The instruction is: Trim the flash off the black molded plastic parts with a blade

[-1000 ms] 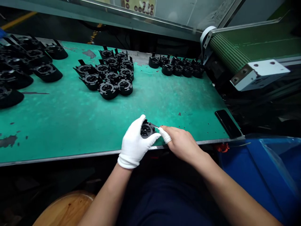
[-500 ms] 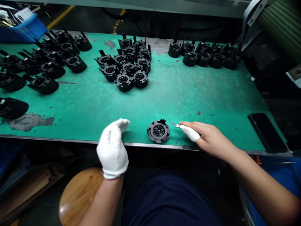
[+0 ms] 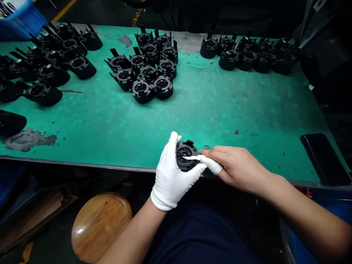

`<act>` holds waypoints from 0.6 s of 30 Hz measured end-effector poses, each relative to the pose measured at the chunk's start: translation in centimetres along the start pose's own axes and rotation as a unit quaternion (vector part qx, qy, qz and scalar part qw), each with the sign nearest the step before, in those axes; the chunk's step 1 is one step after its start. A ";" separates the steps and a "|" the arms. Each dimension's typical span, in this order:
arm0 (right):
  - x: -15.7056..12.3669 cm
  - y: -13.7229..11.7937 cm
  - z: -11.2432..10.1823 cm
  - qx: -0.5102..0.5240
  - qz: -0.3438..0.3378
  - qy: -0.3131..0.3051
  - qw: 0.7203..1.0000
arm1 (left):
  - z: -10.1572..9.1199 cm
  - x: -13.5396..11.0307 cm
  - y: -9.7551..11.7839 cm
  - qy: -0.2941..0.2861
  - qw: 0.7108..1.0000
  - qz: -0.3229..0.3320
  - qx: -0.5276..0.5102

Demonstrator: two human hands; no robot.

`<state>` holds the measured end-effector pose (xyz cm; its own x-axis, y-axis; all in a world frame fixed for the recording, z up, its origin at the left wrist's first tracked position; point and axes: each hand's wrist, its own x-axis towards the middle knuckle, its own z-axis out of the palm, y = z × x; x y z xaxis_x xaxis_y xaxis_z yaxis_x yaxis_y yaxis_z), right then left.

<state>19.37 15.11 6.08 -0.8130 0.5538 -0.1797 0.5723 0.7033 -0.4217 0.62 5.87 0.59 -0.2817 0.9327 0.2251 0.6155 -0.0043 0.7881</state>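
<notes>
My left hand (image 3: 172,176), in a white glove, is wrapped round a round black plastic part (image 3: 186,156) at the near edge of the green mat (image 3: 220,110). My right hand (image 3: 236,167) is bare except for a white wrap on the forefinger. It pinches a small blade (image 3: 191,157) whose tip lies across the face of the part.
A cluster of like black parts (image 3: 148,69) sits mid-table, more (image 3: 247,55) at the back right and others (image 3: 46,69) at the left. A blue bin (image 3: 19,18) stands far left, a black phone (image 3: 324,157) lies near the right edge, and a wooden stool (image 3: 101,223) is below.
My left hand had let go and hung left of the part lying on the mat. It has come back and gripped it. The right hand brought the blade onto the part.
</notes>
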 end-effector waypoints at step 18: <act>0.1 0.4 0.5 0.040 -0.019 0.013 0.999 | 0.0 0.0 0.2 0.024 0.999 0.028 0.036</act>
<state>19.42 15.19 5.43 -0.8298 0.5404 -0.1393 0.5305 0.6863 -0.4975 0.68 5.88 0.74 -0.2789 0.9136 0.2959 0.6819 -0.0286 0.7309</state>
